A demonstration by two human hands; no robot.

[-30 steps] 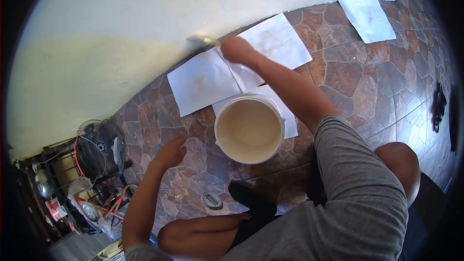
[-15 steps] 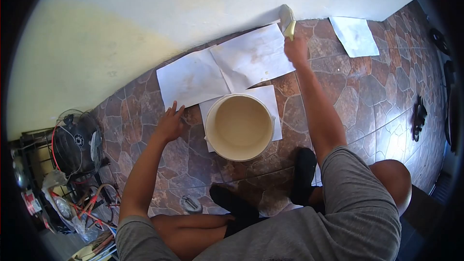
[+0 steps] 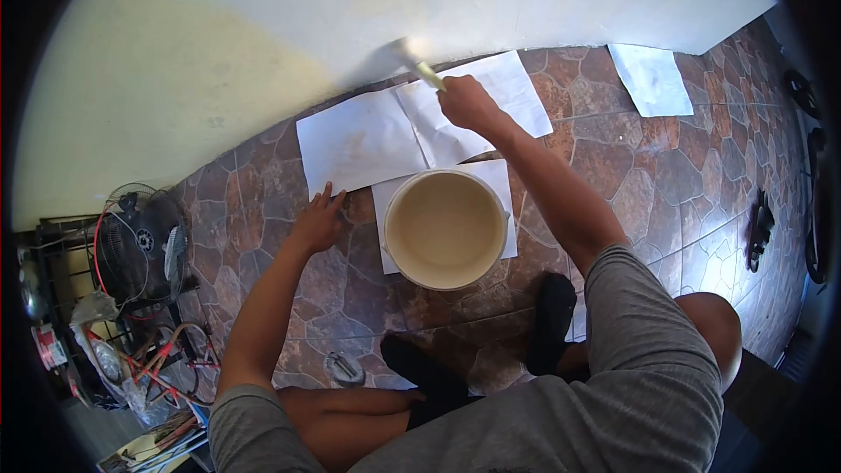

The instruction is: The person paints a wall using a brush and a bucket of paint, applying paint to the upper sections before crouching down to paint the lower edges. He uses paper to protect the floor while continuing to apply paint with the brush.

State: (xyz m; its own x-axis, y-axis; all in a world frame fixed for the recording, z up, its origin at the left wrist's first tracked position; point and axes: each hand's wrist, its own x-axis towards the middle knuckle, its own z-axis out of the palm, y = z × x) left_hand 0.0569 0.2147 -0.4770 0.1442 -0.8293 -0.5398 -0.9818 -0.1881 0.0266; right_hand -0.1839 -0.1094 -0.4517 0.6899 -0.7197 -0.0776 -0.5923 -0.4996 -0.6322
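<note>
Paintbrush point(image 3: 417, 62) probably light, stiff handle point(image 3: 430, 76), softer bristles point(image 3: 403, 47); hold by handle, right hand point(image 3: 470, 105) fingers wrapped there, left hand point(image 3: 317, 222) fingers spread, gripping nothing.

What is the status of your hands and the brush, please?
Right hand gripping brush, blurred, at wall. Left hand open, at edge of paper. Bucket nearby, clear of brush.

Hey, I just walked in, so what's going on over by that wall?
A person is working low on the wall with a brush in the right hand, its blurred head at the paler part; further left the wall is yellowish. The left hand is open by the near edge of the white sheets along the wall; whether it touches them is unclear. A bucket stands on another sheet between the arms.
</note>
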